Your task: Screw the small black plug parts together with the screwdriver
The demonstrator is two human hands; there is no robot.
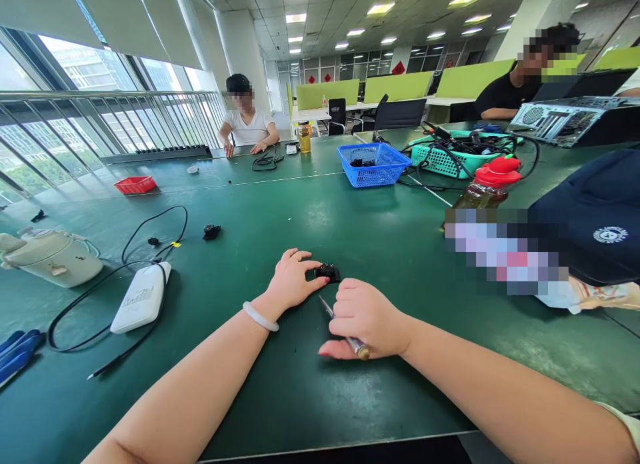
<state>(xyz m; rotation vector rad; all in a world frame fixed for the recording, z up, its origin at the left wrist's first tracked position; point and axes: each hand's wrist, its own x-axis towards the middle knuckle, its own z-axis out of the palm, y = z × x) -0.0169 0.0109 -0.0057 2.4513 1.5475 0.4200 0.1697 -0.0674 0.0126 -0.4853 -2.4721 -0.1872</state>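
Note:
My left hand (pixel 295 279), a pale bracelet on its wrist, rests on the green table with thumb and forefinger around a small black part (pixel 327 272). That part looks like a piece of electronics; its exact kind I cannot make out. Close by on the right, my right hand (pixel 367 317) is closed around a slim screwdriver (pixel 357 347). Its thin metal tip points up and left, below the black part and apart from it, while the brownish handle end sticks out near my thumb. The fingers cover the middle of the tool.
Left are a white power bank (pixel 141 297), a black cable (pixel 65 347), a pale bottle (pixel 57 257) and another black piece (pixel 211 232). Ahead stand a blue basket (pixel 374 174) and a teal basket (pixel 445 164) of cables. A red-lidded bottle (pixel 487 184) stands right. Two people sit beyond.

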